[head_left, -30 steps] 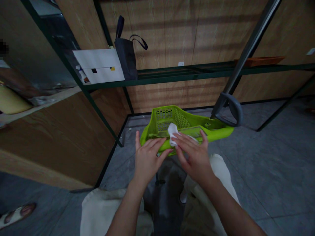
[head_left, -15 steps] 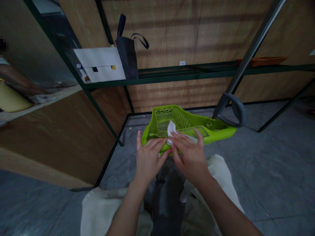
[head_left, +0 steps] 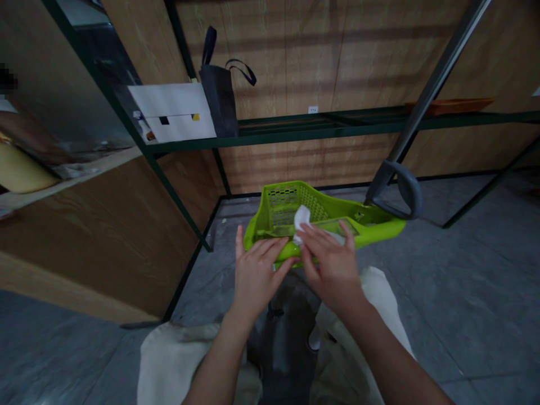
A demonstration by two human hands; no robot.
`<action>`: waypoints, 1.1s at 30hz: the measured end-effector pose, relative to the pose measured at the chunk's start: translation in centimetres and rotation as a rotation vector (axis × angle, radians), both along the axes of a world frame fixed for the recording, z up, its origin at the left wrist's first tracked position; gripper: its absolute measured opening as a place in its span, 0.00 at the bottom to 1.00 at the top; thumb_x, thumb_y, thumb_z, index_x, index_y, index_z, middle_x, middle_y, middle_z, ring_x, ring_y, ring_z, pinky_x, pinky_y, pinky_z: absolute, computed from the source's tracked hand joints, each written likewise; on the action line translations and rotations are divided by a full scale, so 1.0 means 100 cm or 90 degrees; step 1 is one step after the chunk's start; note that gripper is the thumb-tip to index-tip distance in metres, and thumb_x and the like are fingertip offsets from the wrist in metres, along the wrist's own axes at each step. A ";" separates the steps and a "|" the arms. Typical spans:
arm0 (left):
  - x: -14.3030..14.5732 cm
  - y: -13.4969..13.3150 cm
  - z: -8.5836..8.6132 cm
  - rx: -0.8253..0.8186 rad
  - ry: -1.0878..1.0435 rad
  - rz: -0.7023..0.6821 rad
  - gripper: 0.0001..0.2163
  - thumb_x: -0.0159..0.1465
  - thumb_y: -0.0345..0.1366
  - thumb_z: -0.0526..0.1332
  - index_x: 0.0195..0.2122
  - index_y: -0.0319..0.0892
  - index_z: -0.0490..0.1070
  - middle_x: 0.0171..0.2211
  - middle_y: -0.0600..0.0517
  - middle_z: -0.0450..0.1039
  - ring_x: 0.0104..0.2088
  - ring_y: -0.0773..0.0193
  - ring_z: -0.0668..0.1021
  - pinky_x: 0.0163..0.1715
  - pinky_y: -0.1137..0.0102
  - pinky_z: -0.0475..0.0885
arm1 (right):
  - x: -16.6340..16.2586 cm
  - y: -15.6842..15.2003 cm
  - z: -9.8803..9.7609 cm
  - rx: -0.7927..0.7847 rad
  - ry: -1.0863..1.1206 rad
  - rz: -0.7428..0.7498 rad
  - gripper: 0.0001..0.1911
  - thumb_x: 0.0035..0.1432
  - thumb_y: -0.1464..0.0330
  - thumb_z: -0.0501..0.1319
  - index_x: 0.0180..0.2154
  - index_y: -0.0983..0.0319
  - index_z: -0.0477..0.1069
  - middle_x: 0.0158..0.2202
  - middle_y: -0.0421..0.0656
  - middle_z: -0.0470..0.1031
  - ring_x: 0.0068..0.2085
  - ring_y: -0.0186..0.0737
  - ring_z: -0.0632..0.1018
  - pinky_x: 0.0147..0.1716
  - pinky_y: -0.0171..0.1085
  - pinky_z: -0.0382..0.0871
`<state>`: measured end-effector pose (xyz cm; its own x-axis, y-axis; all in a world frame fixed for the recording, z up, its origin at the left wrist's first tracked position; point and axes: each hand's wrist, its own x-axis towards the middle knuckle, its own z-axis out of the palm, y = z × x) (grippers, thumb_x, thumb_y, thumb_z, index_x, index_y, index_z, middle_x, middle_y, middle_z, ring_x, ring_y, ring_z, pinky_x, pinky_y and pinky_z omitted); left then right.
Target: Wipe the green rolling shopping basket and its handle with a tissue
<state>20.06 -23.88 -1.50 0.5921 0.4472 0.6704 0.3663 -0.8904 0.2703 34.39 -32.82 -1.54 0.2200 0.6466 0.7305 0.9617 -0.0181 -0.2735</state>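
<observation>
The left hand (head_left: 255,270) lies flat, fingers extended and together, palm down on the near rim of the green basket (head_left: 314,216). Its grip is open; it presses on the rim and encloses nothing.

The right hand (head_left: 333,261) holds a white cloth (head_left: 301,219) under its fingertips and presses it against the basket's near edge. The fingers are spread and only slightly curled. The cloth is crumpled, and one corner stands up above the rim, just beside the left fingertips.

The basket is bright green moulded plastic, oblong, with perforated mesh walls at the far end and a smooth, glossy rim. It sits directly ahead of the person's knees, above the grey tiled floor (head_left: 464,292). A grey loop handle (head_left: 400,188) on a dark metal pole (head_left: 439,79) joins the basket at its right end; the pole slants up to the right.

Behind, a dark green metal shelf (head_left: 329,126) runs along a wood-grain wall. It carries a dark bag (head_left: 219,95) with strap handles and a white box (head_left: 172,112) bearing small coloured marks; no writing on it can be read.
</observation>
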 end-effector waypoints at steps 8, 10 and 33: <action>0.001 0.000 -0.001 -0.002 0.001 0.002 0.14 0.64 0.45 0.64 0.49 0.47 0.75 0.45 0.54 0.82 0.43 0.59 0.82 0.68 0.45 0.29 | 0.059 -0.023 -0.004 0.000 0.025 -0.015 0.15 0.67 0.64 0.52 0.49 0.52 0.74 0.52 0.39 0.78 0.53 0.43 0.78 0.65 0.57 0.42; 0.002 0.001 -0.003 0.002 0.001 0.002 0.15 0.64 0.46 0.64 0.49 0.47 0.75 0.45 0.54 0.81 0.43 0.59 0.82 0.69 0.45 0.30 | 0.082 -0.031 -0.009 0.033 0.039 -0.100 0.15 0.67 0.61 0.52 0.47 0.53 0.76 0.49 0.40 0.80 0.52 0.45 0.79 0.64 0.59 0.45; 0.002 0.000 -0.003 0.001 0.002 0.004 0.15 0.64 0.46 0.64 0.49 0.47 0.75 0.45 0.54 0.81 0.43 0.59 0.82 0.69 0.45 0.32 | 0.014 -0.016 -0.091 0.187 -0.084 -0.068 0.25 0.66 0.71 0.54 0.63 0.54 0.61 0.58 0.47 0.72 0.61 0.43 0.71 0.67 0.54 0.44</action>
